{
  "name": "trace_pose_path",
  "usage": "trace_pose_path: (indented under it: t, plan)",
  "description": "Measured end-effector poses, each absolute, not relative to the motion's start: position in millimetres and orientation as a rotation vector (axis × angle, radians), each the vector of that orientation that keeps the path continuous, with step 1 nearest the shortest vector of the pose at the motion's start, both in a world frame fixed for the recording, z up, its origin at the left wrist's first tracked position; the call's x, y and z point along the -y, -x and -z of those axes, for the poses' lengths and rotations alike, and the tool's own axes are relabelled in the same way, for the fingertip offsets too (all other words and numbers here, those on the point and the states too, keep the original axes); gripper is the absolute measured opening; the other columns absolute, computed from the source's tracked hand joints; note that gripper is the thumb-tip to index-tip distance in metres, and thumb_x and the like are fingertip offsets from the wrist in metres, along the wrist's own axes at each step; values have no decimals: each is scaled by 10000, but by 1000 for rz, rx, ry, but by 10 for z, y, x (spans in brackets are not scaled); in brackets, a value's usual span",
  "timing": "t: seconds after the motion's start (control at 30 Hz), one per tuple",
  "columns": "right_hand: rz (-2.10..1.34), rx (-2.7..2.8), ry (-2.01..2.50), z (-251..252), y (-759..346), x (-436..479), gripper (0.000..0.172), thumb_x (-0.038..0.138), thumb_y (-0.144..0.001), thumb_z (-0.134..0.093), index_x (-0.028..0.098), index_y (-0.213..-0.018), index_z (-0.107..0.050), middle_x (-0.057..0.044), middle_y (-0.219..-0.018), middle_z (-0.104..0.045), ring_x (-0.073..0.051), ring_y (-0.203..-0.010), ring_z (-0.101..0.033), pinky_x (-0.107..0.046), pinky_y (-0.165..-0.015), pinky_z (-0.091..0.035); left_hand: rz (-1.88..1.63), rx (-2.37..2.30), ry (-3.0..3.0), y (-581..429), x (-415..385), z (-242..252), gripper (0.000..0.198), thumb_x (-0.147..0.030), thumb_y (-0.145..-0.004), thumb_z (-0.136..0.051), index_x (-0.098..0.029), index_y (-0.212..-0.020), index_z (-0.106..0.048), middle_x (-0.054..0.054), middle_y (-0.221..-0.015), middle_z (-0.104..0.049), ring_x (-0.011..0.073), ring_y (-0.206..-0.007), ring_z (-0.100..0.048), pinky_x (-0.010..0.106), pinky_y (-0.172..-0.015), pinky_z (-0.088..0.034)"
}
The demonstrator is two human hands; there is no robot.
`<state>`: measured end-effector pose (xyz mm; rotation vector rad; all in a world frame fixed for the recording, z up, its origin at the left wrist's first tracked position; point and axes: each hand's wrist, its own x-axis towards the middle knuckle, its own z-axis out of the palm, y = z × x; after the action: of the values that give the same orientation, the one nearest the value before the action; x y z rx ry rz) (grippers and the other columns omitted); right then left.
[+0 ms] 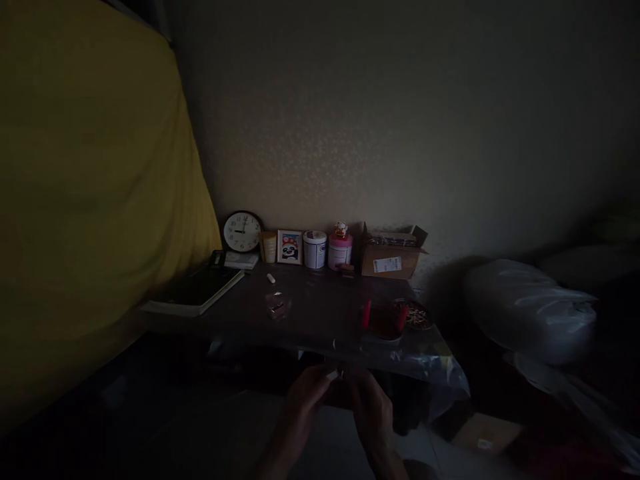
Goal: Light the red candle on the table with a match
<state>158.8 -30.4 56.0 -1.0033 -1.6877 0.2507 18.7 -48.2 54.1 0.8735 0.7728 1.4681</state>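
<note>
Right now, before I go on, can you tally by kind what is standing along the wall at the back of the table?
Clock: 1
Picture frame: 1
Round containers: 3 (yellowish, white, pink)
Figurine, on top of the pink one: 1
Cardboard box: 1
Total: 7

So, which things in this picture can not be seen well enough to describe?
All in the head view:
- Small pale thing between the left hand and the right hand: too dark and too small to name, and it is unclear which hand grips it.
- Red items on the desk: the darkness hides their shape.
- Label on the cardboard box: the print is too small to read.
</note>
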Motion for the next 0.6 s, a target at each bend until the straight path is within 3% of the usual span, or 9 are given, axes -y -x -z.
trace_pose_path:
  t: [0.6]
  plan:
    - [-160,1697,961,-606,-1566,274,199,259,-880,-462,213,-893,-655,-35,-795,-694,-143,-697,-661,-188,-619,-516,-1476,-810,-779,-223,471,-636,218,-312,-749,-642,-186,-919,-696,60,-949,-705,236,-950,-624,351,-849,-477]
